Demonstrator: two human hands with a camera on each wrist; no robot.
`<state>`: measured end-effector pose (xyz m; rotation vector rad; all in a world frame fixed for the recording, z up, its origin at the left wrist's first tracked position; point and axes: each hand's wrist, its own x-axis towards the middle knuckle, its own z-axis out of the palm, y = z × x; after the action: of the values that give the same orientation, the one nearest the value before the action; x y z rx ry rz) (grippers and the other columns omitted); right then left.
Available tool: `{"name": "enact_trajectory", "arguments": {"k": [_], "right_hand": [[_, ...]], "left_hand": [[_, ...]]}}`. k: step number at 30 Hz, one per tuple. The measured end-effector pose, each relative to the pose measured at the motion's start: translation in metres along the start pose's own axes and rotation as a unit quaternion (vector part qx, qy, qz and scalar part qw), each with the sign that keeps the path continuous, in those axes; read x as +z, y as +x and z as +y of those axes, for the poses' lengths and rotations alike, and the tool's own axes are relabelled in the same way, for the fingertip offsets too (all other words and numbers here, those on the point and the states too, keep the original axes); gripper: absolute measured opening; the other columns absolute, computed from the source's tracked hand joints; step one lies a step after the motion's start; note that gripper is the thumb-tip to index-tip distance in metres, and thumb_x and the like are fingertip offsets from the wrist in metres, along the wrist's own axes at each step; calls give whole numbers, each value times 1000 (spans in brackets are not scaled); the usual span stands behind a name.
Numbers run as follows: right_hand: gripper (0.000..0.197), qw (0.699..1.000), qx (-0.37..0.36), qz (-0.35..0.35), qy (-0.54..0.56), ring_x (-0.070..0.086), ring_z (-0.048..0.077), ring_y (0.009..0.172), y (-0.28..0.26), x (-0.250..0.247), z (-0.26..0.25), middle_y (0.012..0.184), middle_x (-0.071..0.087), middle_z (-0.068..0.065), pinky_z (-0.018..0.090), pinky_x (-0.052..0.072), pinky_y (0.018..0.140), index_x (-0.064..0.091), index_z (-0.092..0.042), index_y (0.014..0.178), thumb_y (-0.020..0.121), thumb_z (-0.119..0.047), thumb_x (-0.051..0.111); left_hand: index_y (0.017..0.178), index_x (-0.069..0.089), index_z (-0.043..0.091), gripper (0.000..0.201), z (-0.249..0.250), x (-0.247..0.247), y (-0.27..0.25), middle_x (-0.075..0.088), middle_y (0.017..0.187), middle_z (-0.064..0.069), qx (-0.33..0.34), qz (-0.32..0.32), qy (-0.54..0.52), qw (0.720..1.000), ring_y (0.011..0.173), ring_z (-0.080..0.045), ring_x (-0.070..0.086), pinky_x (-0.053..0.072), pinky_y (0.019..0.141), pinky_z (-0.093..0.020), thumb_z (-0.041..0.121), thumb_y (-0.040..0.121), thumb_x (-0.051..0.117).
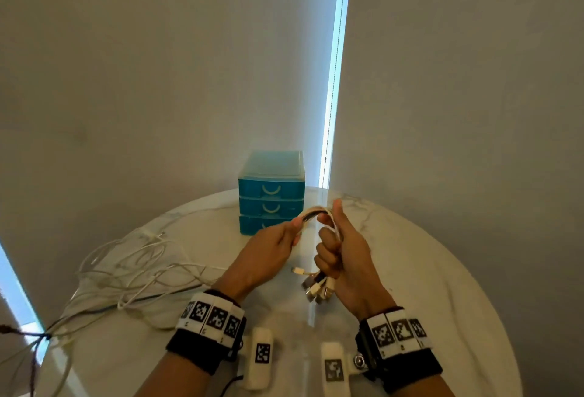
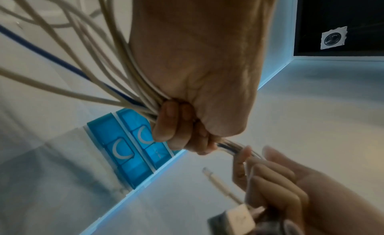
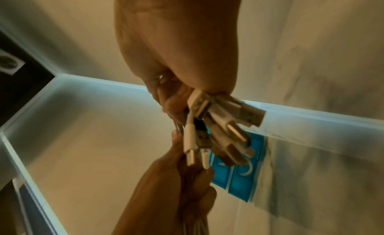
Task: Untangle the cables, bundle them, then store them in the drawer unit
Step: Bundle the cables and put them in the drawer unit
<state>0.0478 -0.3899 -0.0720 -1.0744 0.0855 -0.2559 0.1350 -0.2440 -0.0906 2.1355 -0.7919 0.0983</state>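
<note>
Both hands hold one bunch of white cables (image 1: 314, 211) above the round table. My right hand (image 1: 339, 252) grips the bunch in a fist with the thumb up, and several USB plugs (image 1: 317, 289) (image 3: 224, 131) hang below it. My left hand (image 1: 278, 243) (image 2: 187, 126) grips the same cables a little to the left. Between the hands the bunch arches upward. Loose cable lengths (image 1: 132, 273) (image 2: 68, 62) trail from the left hand across the table's left side. The blue three-drawer unit (image 1: 271, 194) (image 2: 126, 148) (image 3: 243, 177) stands behind the hands, all drawers closed.
The marble table (image 1: 426, 270) stands in a room corner with walls close behind. Some cables hang over the table's left edge (image 1: 47, 336), where a dark cord is tangled with them. Wrist-mounted cameras (image 1: 262, 355) sit below my forearms.
</note>
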Motion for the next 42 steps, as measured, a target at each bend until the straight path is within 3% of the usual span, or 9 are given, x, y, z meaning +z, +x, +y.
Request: {"name": "enact_trajectory", "arguments": {"k": [4, 8, 11, 13, 18, 21, 25, 31, 42], "right_hand": [[56, 989, 26, 53, -137, 28, 11, 48, 0, 5, 16, 57, 35, -1, 26, 24, 46, 58, -17, 82, 78, -70, 75], [67, 984, 66, 61, -155, 26, 13, 49, 0, 8, 25, 57, 30, 0, 27, 23, 48, 42, -23, 61, 70, -77, 81], [68, 991, 76, 49, -102, 23, 11, 49, -1, 7, 24, 58, 28, -1, 26, 22, 46, 80, -9, 90, 79, -77, 74], [54, 993, 70, 45, -81, 22, 10, 48, -1, 5, 23, 58, 28, -1, 25, 22, 44, 83, -29, 112, 89, -74, 66], [43, 991, 39, 91, -86, 32, 9, 42, 3, 1, 25, 52, 44, -1, 22, 27, 41, 85, -23, 104, 96, -61, 67], [46, 989, 37, 113, -83, 30, 11, 41, 4, 2, 27, 50, 40, -1, 23, 24, 41, 75, -15, 80, 93, -59, 73], [49, 987, 25, 111, -110, 27, 12, 42, 8, 1, 33, 51, 35, -1, 23, 24, 41, 46, -22, 65, 99, -47, 71], [34, 983, 37, 103, -150, 32, 8, 37, 12, 0, 36, 45, 40, -4, 22, 28, 40, 50, -14, 74, 108, -11, 49], [46, 983, 44, 48, -173, 32, 10, 41, 11, 5, 33, 51, 43, -4, 26, 31, 42, 72, -10, 99, 81, -49, 88]], "left_hand": [[99, 64, 21, 54, 4, 4, 2, 61, 82, 9, -10, -2, 2, 1000, 78, -9, 59, 47, 74, -22, 55, 112, 24], [82, 52, 34, 43, 17, 6, -3, 56, 79, 13, 5, -12, 9, 1000, 73, -5, 55, 37, 67, -17, 42, 116, 27], [90, 57, 31, 45, 22, 7, -7, 59, 84, 11, 12, -43, 19, 999, 81, -9, 59, 42, 73, -20, 44, 116, 23], [108, 62, 28, 49, 22, 8, -9, 65, 96, 10, 7, -65, 23, 998, 91, -11, 63, 49, 84, -25, 50, 114, 19], [127, 63, 23, 44, 24, 4, -9, 72, 120, -9, -45, -144, 3, 989, 107, -26, 68, 54, 102, -52, 47, 108, 32], [122, 62, 23, 26, 33, -9, -4, 69, 120, -8, -87, -154, 41, 983, 103, -21, 66, 54, 102, -49, 34, 110, 41], [152, 48, 29, 49, 63, -35, 9, 60, 142, 5, 6, -73, 127, 989, 123, -14, 59, 50, 110, -42, 44, 106, 54], [130, 67, 50, 35, 106, -38, 37, 67, 131, 17, 158, -170, 349, 908, 118, -10, 61, 56, 99, -40, 46, 95, 70], [117, 77, 36, 26, 122, -54, 42, 78, 111, 12, 248, -93, 454, 851, 101, -10, 72, 58, 97, -39, 49, 94, 76]]}}
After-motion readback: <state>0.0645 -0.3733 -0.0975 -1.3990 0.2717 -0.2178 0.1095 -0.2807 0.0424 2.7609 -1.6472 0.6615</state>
